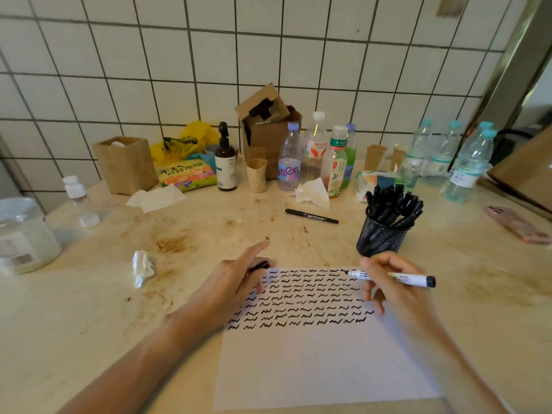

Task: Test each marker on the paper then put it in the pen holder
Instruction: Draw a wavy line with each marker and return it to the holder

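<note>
A white sheet of paper [322, 360] lies in front of me, its upper half covered with rows of black squiggles. My right hand [391, 285] holds an uncapped white-barrelled marker [409, 278] nearly level, with its tip pointing left over the paper's top right corner. My left hand [239, 282] rests on the paper's top left corner and pinches a black cap [260, 265]. A black mesh pen holder [380, 234] full of black markers stands just beyond my right hand. One capped black marker [311, 216] lies on the counter farther back.
Several bottles [334, 162], paper cups [375, 156], a cardboard box [268, 130] and a wooden box [125, 164] line the tiled wall. Crumpled tissues [142, 268] lie left of the paper. A pink phone [516, 224] lies at right, a glass jar [21, 234] at far left.
</note>
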